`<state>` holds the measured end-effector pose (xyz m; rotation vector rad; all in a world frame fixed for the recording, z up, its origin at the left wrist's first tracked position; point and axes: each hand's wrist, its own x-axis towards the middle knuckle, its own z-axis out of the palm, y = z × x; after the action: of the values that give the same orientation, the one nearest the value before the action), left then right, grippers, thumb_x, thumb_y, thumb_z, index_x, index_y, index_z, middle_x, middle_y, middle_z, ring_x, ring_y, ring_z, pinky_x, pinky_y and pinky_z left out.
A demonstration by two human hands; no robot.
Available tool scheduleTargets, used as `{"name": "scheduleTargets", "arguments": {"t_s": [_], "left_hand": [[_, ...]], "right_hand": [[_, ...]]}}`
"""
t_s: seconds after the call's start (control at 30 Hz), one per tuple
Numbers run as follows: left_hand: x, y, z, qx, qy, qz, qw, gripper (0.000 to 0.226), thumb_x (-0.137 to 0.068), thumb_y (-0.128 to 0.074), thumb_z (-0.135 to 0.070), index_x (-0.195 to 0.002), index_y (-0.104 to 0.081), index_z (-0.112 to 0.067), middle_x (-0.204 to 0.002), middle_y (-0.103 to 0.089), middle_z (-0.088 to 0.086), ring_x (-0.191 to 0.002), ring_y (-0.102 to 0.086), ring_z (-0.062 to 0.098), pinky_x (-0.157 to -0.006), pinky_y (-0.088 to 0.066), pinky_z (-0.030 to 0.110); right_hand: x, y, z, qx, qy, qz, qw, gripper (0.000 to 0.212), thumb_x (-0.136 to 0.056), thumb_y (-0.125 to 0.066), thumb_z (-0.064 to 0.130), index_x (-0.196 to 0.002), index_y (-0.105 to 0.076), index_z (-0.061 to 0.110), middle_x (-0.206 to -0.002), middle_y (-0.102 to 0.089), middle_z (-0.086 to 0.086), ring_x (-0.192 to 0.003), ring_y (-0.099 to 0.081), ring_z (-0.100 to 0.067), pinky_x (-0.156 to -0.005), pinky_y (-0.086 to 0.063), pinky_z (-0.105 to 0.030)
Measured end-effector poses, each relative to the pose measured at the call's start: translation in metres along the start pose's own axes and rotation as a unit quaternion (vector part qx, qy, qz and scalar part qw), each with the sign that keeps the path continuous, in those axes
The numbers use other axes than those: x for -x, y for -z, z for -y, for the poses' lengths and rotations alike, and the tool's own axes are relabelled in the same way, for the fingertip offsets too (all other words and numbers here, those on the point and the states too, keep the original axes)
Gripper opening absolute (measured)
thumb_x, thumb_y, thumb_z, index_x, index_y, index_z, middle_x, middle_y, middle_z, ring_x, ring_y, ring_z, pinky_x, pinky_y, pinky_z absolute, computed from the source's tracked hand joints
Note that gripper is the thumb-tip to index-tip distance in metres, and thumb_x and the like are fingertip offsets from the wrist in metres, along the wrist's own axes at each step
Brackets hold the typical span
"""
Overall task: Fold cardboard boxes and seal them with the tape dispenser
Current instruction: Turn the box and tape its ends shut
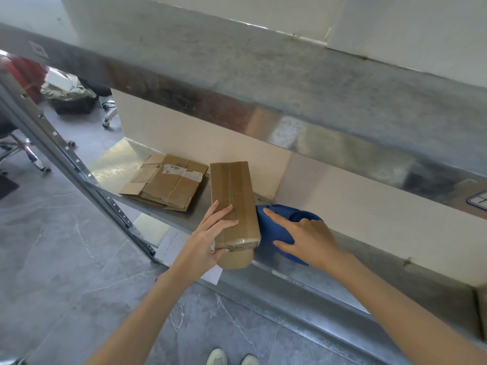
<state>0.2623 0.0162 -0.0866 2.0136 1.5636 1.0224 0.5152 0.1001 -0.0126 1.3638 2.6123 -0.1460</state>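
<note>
- Gripping the near end of the sealed box (233,201), the left grip (210,238) is closed on it: fingers lie across the taped top, thumb tucked under the end face
- Box is long, narrow and brown, at the centre of the frame; clear tape runs along its top seam and wraps over the near end
- Box lies on the metal shelf (329,275), far end toward the cream back wall (342,196), near end sticking out past the shelf's front edge
- Right grip (308,238) is clasped over the blue tape dispenser (274,219): forefinger stretched along its top, thumb down on its near side, palm over its body
- Dispenser sits on the shelf just right of the box in the frame; its nose looks to be touching the box's side, though I cannot tell for sure
- Flattened cardboard (166,185) lies on the same shelf to the left of the box, apart from it, flaps spread, with a white barcode label on top
- Upper shelf (263,83) crosses the frame above, dull grey metal with a reflective front edge
- Perforated upright post (52,133) slants down the left side of the frame
- White paper sheet (174,246) shows below the shelf, behind the left wrist
- Grey veined floor tiles (66,259) fill the lower left; chair castors (108,119) in the upper left
- Pale shoes (232,358) at the bottom edge
</note>
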Motion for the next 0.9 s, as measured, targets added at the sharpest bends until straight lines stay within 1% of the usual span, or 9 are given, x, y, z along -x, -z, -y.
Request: {"name": "scheduleTargets", "arguments": {"t_s": [0.13, 0.3, 0.4, 0.5, 0.57, 0.67, 0.73, 0.83, 0.9], "left_hand": [[0.004, -0.002, 0.007, -0.006, -0.005, -0.003, 1.0, 0.075, -0.069, -0.085, 0.002, -0.132, -0.055, -0.028, -0.157, -0.032, -0.018, -0.153, -0.014, 0.014, -0.116, -0.029, 0.028], [0.006, -0.008, 0.012, 0.008, -0.014, -0.012, 1.0, 0.073, -0.068, -0.084, 0.007, -0.13, -0.06, -0.021, -0.156, -0.038, -0.012, -0.152, -0.018, 0.019, -0.116, -0.025, 0.016], [0.004, -0.011, 0.015, 0.014, -0.025, -0.013, 1.0, 0.071, -0.069, -0.083, 0.009, -0.13, -0.061, -0.019, -0.156, -0.039, -0.01, -0.152, -0.019, 0.021, -0.117, -0.026, 0.019], [0.004, -0.014, 0.014, 0.022, -0.024, -0.022, 0.999, 0.066, -0.07, -0.083, 0.008, -0.128, -0.063, -0.016, -0.154, -0.042, -0.004, -0.152, -0.021, 0.021, -0.112, -0.028, 0.011], [0.004, -0.015, 0.015, 0.021, -0.025, -0.027, 0.999, 0.063, -0.071, -0.083, 0.005, -0.128, -0.063, -0.015, -0.154, -0.043, -0.003, -0.152, -0.021, 0.021, -0.114, -0.026, 0.013], [0.005, -0.015, 0.015, 0.02, -0.018, -0.034, 0.999, 0.061, -0.072, -0.083, 0.004, -0.127, -0.063, -0.014, -0.153, -0.044, -0.002, -0.152, -0.02, 0.021, -0.114, -0.025, 0.012], [0.004, -0.016, 0.016, 0.016, -0.014, -0.04, 0.999, 0.062, -0.072, -0.083, 0.003, -0.128, -0.063, -0.015, -0.153, -0.043, -0.002, -0.152, -0.019, 0.02, -0.115, -0.024, 0.013], [0.006, -0.017, 0.019, 0.012, 0.011, -0.044, 0.999, 0.07, -0.07, -0.085, 0.003, -0.132, -0.06, -0.018, -0.154, -0.043, -0.003, -0.152, -0.017, 0.017, -0.117, -0.028, 0.024], [0.006, -0.016, 0.022, 0.016, 0.031, -0.047, 0.998, 0.074, -0.069, -0.085, 0.002, -0.134, -0.057, -0.022, -0.154, -0.041, -0.006, -0.152, -0.016, 0.015, -0.117, -0.032, 0.036]], "right_hand": [[-0.003, -0.005, 0.004, -0.007, 0.006, 0.008, 1.0, 0.072, -0.099, -0.045, 0.049, -0.151, 0.004, 0.05, -0.058, -0.041, 0.004, -0.05, -0.037, -0.01, -0.046, -0.028, -0.026], [-0.006, -0.013, 0.007, -0.029, -0.007, 0.014, 0.999, 0.072, -0.098, -0.047, 0.048, -0.151, 0.003, 0.052, -0.057, -0.041, 0.004, -0.05, -0.037, -0.01, -0.046, -0.029, -0.026], [-0.011, -0.016, 0.007, -0.046, -0.012, 0.014, 0.999, 0.072, -0.096, -0.049, 0.049, -0.152, -0.004, 0.051, -0.059, -0.042, 0.004, -0.056, -0.041, -0.011, -0.055, -0.041, -0.03], [-0.016, -0.016, 0.009, -0.061, -0.015, 0.027, 0.998, 0.071, -0.094, -0.052, 0.05, -0.152, -0.01, 0.051, -0.059, -0.042, 0.006, -0.058, -0.044, -0.011, -0.063, -0.046, -0.032], [-0.021, -0.014, 0.009, -0.053, -0.012, 0.03, 0.998, 0.071, -0.094, -0.053, 0.05, -0.152, -0.013, 0.051, -0.06, -0.041, 0.006, -0.059, -0.044, -0.012, -0.061, -0.044, -0.032], [-0.023, -0.014, 0.014, -0.013, -0.015, 0.02, 1.0, 0.07, -0.097, -0.05, 0.048, -0.154, -0.01, 0.047, -0.061, -0.038, 0.005, -0.053, -0.036, -0.01, -0.049, -0.031, -0.029], [-0.024, -0.014, 0.02, 0.009, -0.013, 0.02, 1.0, 0.07, -0.099, -0.047, 0.046, -0.155, -0.006, 0.043, -0.063, -0.037, 0.003, -0.055, -0.039, -0.013, -0.046, -0.024, -0.029], [-0.029, -0.012, 0.027, -0.004, -0.012, 0.017, 1.0, 0.068, -0.1, -0.047, 0.043, -0.156, -0.008, 0.039, -0.065, -0.039, 0.003, -0.064, -0.048, -0.018, -0.047, -0.027, -0.03], [-0.035, -0.011, 0.028, -0.018, -0.012, 0.015, 1.0, 0.068, -0.099, -0.049, 0.044, -0.156, -0.013, 0.04, -0.073, -0.052, 0.0, -0.071, -0.054, -0.019, -0.055, -0.039, -0.033]]}}
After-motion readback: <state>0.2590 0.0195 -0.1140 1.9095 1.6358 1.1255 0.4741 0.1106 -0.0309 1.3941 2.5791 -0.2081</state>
